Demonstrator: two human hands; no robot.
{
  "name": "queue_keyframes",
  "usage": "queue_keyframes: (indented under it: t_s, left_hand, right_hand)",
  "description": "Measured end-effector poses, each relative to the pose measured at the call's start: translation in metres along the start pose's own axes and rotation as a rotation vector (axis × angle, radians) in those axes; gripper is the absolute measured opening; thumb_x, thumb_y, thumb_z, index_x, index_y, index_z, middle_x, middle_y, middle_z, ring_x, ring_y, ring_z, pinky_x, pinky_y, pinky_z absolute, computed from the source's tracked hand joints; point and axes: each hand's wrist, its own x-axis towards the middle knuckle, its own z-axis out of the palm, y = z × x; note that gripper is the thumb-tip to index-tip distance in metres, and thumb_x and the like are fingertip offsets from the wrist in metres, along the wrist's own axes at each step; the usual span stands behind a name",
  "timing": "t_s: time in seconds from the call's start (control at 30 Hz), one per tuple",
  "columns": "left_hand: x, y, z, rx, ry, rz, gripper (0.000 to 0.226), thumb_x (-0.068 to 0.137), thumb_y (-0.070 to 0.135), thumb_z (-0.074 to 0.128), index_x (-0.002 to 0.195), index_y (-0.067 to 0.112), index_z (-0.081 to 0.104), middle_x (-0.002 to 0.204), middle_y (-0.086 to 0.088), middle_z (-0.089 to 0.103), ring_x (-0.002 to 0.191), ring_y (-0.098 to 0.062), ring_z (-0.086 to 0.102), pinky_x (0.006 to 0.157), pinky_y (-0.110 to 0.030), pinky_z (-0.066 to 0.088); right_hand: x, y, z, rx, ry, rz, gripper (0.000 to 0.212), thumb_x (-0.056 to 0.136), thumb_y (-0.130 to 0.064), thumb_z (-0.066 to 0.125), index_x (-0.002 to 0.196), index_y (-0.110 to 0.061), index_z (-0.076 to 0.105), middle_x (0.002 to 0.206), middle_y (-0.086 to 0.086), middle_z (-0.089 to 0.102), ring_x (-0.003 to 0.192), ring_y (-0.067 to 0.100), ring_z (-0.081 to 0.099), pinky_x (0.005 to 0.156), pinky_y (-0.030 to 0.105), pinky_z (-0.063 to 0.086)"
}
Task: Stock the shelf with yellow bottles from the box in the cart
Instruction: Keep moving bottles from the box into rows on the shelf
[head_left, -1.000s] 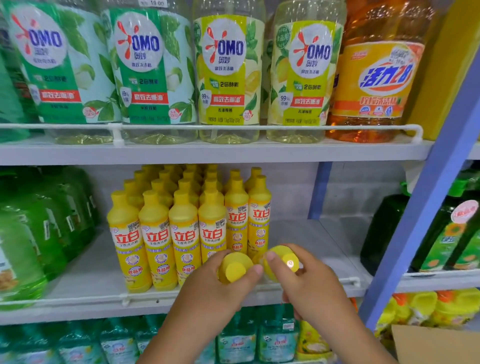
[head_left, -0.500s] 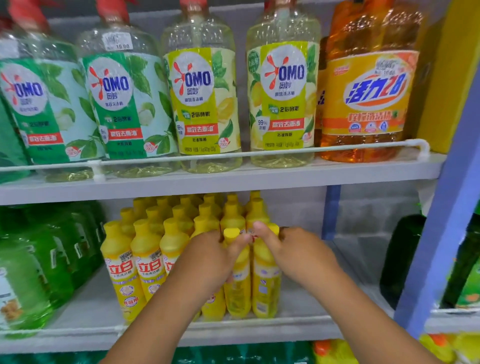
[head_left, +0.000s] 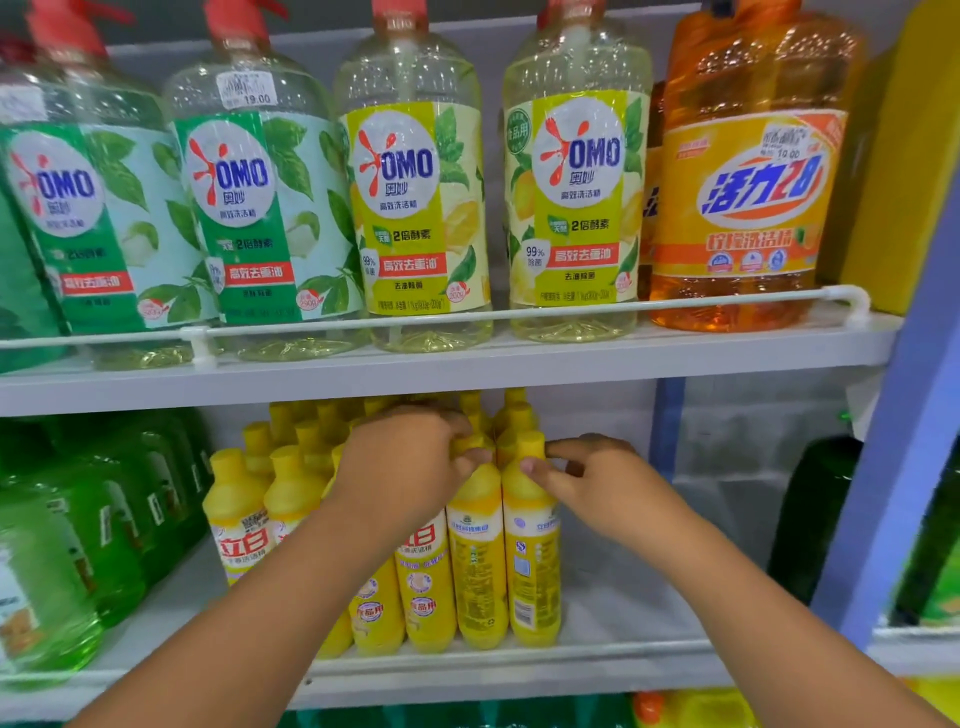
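Several yellow bottles (head_left: 291, 499) stand in rows on the middle shelf (head_left: 628, 608). Two more yellow bottles stand upright at the right end of the front row, their back labels facing me. My left hand (head_left: 405, 457) grips the cap and neck of the left one (head_left: 475, 561). My right hand (head_left: 597, 480) pinches the neck of the right one (head_left: 532, 566) between thumb and forefinger. The box and the cart are out of view.
A white rail (head_left: 519, 657) runs along the shelf's front edge. Green bottles (head_left: 78, 545) stand to the left, a dark green bottle (head_left: 810, 519) to the right. Bare shelf lies right of the yellow rows. Large detergent bottles (head_left: 410, 208) fill the upper shelf. A blue upright (head_left: 893, 467) stands on the right.
Both hands carried two yellow bottles from in front of the rail onto the shelf and stood them upright at the right end of the front row. My view moved closer and tilted up.
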Motion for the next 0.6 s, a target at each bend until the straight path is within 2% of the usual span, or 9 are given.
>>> queue_keyframes:
  t_s: [0.07,0.13,0.23,0.33,0.4,0.6]
  left_hand:
    - [0.006,-0.007,-0.001,-0.016,-0.014,0.033,0.044,0.087,0.07,0.049,0.116,0.04,0.062,0.104,0.015,0.067,0.102,-0.011,0.061,0.076,-0.025,0.048]
    - [0.012,-0.012,0.0,-0.123,-0.12,-0.006,0.044,0.084,0.071,0.053,0.114,0.039,0.059,0.104,0.018,0.065,0.097,-0.009,0.061,0.079,-0.025,0.051]
    - [0.018,-0.012,0.004,-0.199,-0.219,-0.074,0.045,0.079,0.074,0.058,0.106,0.039,0.059,0.101,0.018,0.065,0.092,-0.009,0.06,0.082,-0.029,0.052]
    - [0.02,-0.011,0.012,-0.237,-0.224,-0.103,0.041,0.08,0.068,0.063,0.103,0.034,0.06,0.092,0.012,0.065,0.088,-0.011,0.061,0.08,-0.031,0.053]
    - [0.02,-0.012,0.017,-0.316,-0.206,-0.119,0.039,0.081,0.062,0.067,0.105,0.031,0.063,0.09,0.011,0.062,0.087,-0.012,0.06,0.079,-0.03,0.052]
    - [0.016,-0.018,0.022,-0.432,-0.171,-0.093,0.032,0.085,0.051,0.07,0.114,0.037,0.067,0.086,0.019,0.058,0.087,-0.007,0.059,0.08,-0.024,0.05]
  right_hand:
    - [0.003,-0.002,-0.002,0.03,0.04,-0.004,0.038,0.087,-0.064,0.06,0.106,-0.033,0.073,0.098,-0.002,0.06,0.089,0.014,0.06,0.081,0.03,0.052]
    - [0.006,-0.007,-0.003,0.112,0.063,-0.001,0.039,0.085,-0.059,0.067,0.111,-0.031,0.071,0.104,-0.004,0.062,0.093,0.012,0.061,0.083,0.028,0.052]
    - [0.011,-0.014,-0.004,0.194,0.06,0.017,0.038,0.081,-0.055,0.073,0.111,-0.03,0.072,0.1,-0.008,0.066,0.092,0.01,0.064,0.084,0.03,0.055]
    - [0.011,-0.019,-0.001,0.205,0.057,0.041,0.028,0.079,-0.048,0.078,0.095,-0.026,0.072,0.085,-0.009,0.068,0.084,0.011,0.066,0.081,0.034,0.057]
    - [0.011,-0.017,0.003,0.22,0.079,0.04,0.026,0.078,-0.046,0.08,0.088,-0.023,0.072,0.084,-0.005,0.07,0.083,0.015,0.067,0.081,0.038,0.058]
    - [0.011,-0.016,0.003,0.276,0.053,0.033,0.014,0.084,-0.036,0.077,0.09,-0.024,0.075,0.083,-0.007,0.073,0.082,0.015,0.068,0.081,0.036,0.058]
